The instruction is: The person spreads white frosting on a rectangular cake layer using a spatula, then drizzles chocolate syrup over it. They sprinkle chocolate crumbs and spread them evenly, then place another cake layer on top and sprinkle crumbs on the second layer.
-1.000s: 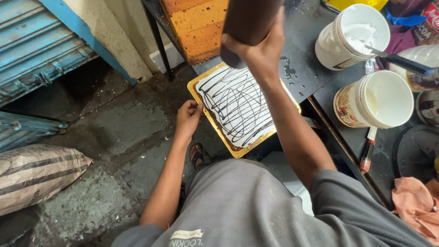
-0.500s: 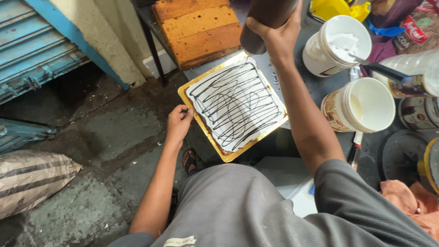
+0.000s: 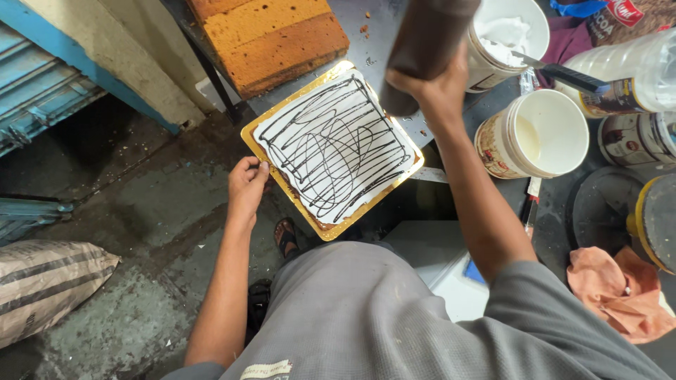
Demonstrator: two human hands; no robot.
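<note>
A square cake (image 3: 334,144) iced white and covered in dark scribbled lines sits on a gold board (image 3: 292,190) at the table's near edge. My left hand (image 3: 246,186) grips the board's left edge. My right hand (image 3: 436,88) is closed around a dark brown squeeze bottle (image 3: 422,42), held tip down just above the cake's right corner.
Slabs of plain orange sponge (image 3: 271,35) lie behind the cake. Two white tubs (image 3: 535,134) (image 3: 510,32) stand to the right, one with cream and a knife (image 3: 556,70). A turntable (image 3: 651,218) and a peach cloth (image 3: 620,288) are at far right. A sack (image 3: 46,281) lies on the wet floor.
The view has shifted so the cake and table sit lower in the frame. My right hand with the bottle has moved from above the cake's far edge toward its right corner.
</note>
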